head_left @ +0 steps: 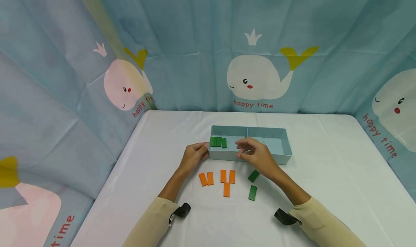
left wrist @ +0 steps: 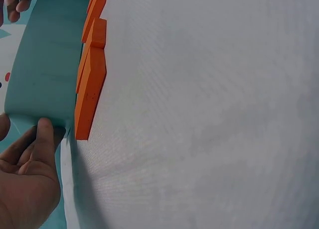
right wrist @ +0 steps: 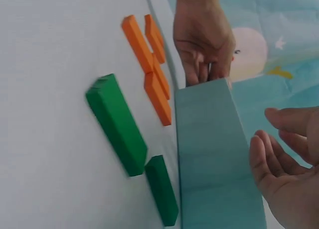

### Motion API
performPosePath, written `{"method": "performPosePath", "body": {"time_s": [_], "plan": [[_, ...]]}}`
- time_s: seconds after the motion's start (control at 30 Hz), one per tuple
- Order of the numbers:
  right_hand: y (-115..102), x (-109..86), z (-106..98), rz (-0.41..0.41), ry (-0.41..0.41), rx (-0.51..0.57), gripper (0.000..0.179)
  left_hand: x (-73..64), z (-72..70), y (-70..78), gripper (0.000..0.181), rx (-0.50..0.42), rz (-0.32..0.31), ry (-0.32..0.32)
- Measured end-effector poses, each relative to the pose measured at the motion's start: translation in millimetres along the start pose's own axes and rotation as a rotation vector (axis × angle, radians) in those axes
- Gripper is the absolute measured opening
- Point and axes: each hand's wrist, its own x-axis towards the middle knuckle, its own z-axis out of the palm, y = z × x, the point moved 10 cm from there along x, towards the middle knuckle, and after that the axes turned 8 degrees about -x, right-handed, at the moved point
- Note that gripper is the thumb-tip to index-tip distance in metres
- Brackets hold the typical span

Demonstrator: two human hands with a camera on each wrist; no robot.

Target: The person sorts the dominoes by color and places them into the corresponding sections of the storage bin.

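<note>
A pale blue-green box [head_left: 227, 155] with a divider stands on the table, three green blocks [head_left: 219, 142] side by side in its left compartment. At its left end, my left hand [head_left: 192, 156] grips the box with thumb and fingers, as the left wrist view [left wrist: 30, 174] also shows. Over the front wall hovers my right hand [head_left: 256, 155], fingers loosely bent. In the right wrist view, the gap between thumb and fingers of this hand [right wrist: 289, 164] holds nothing. Two green blocks [head_left: 252, 193] lie on the table below the right hand.
Several orange blocks [head_left: 226, 190] lie on the white tablecloth [head_left: 175, 131] in front of the box. The box's right compartment [head_left: 276, 146] is partly behind the right hand. A whale-print curtain [head_left: 195, 77] hangs behind and beside the table.
</note>
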Motion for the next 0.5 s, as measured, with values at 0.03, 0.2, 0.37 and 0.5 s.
{"method": "performPosePath", "body": {"time_s": [0.03,0.2,0.37,0.5], "plan": [[1,-2.1,0,-0.003,-0.002,0.000,0.037,0.3,-0.3,-0.6,0.042,0.000,-0.003,0.002],[4,-13.4,-1,-0.013,-0.013,-0.004,0.039,0.8,-0.8,-1.7,0.041,0.000,-0.008,0.004],[9,-23.8,-1,0.005,-0.031,0.001,0.042,0.8,-0.6,-2.2,0.042,-0.002,-0.009,0.001],[13,-31.0,-2,0.023,-0.037,-0.010,0.042,1.4,-0.3,-1.8,0.042,-0.001,-0.005,0.004]]}}
